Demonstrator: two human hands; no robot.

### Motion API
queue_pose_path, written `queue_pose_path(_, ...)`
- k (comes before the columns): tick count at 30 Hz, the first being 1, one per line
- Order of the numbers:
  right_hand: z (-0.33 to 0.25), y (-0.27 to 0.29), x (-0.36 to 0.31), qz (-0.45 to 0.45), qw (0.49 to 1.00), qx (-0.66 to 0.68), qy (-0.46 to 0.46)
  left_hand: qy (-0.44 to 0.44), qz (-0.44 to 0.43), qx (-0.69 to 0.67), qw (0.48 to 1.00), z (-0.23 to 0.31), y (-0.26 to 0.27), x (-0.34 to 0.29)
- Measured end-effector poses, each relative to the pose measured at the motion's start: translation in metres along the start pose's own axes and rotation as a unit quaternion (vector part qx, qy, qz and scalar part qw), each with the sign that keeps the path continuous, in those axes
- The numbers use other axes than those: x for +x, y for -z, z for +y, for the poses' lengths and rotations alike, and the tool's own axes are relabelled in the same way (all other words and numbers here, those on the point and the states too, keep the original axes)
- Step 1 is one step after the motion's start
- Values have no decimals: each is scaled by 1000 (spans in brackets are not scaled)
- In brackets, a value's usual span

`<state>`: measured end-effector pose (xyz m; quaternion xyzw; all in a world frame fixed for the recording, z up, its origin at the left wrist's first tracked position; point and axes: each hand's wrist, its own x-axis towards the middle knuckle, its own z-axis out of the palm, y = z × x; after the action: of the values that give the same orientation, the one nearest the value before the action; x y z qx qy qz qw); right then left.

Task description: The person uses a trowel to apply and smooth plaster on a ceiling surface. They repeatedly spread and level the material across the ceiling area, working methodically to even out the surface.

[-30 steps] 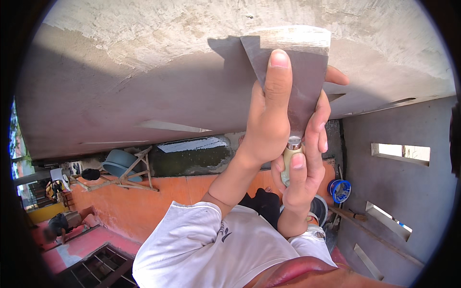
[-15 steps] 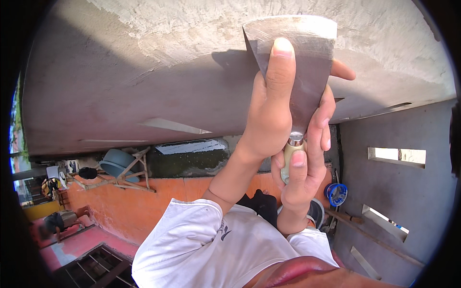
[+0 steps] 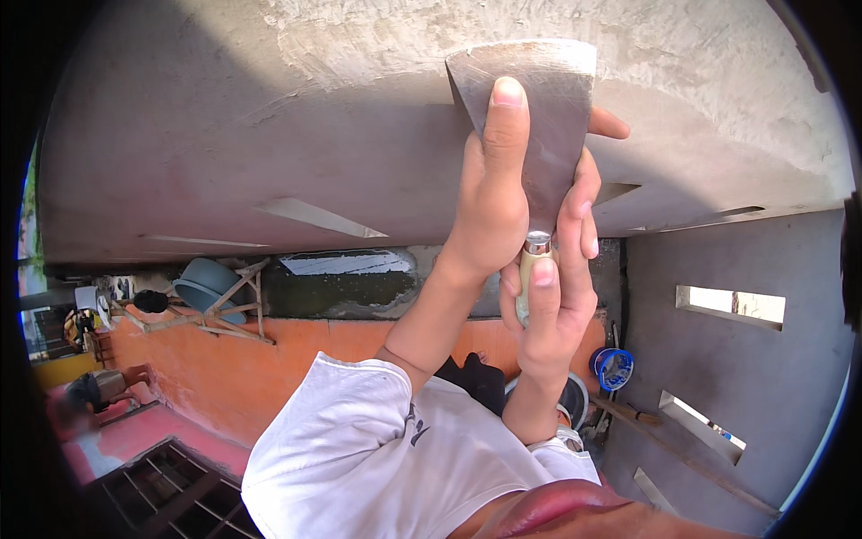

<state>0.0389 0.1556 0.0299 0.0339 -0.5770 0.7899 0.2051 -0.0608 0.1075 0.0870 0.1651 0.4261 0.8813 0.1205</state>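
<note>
While the left hand (image 3: 492, 211) and the right hand (image 3: 561, 328) are both clamped on one flared grey steel scraper (image 3: 552, 135), its broad edge points up toward the sunlit top of the rough grey cement wall (image 3: 269, 135). The scraper is held up before that wall; whether the edge touches it cannot be told. Plaster stretches away to both sides of the blade, and the wall's right end meets a smooth grey side wall (image 3: 700, 359) at a corner well apart from the hands.

The left thumb lies flat on the blade's face, with the other fingers mostly hidden behind it — one fingertip shows past its right edge. The right hand wraps the handle, covering much of it. Behind the right forearm, a round grey tub (image 3: 582, 395) is partly covered, and a person (image 3: 103, 391) past the left end of the orange floor (image 3: 287, 368) is blurred.

The blade is scratched and fan-shaped, joined to its pale cream handle by a shiny metal collar. Trowelled ridges mark the lit plaster; the shaded band below is smoother. Slanted slots pierce the side wall. A blue bucket (image 3: 598, 370) stands near its foot, and a blue-grey plastic basin (image 3: 206, 296) sits by a wooden trestle (image 3: 259, 301) — toward the floor's left end.
</note>
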Motion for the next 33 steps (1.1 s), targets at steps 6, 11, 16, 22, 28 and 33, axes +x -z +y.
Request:
queue_pose_path(6,12,2,-6,19,1000,6,-3,30,-8,29,999,-2,7,0)
queue_pose_path(11,3,8,-4,-32,999,-30,-16,26,0,-1,1000,4,5,1)
queue_pose_path(16,19,1,0,-16,999,41,26,53,10,58,997,2,10,0)
queue_pose_path(22,14,3,0,-36,998,13,41,49,18,34,998,5,9,-2)
queue_pose_path(28,1,-3,4,-36,999,1,2,29,-33,-14,999,16,14,3)
queue_pose_path(33,10,-2,1,-36,999,6,39,30,21,32,999,10,8,0)
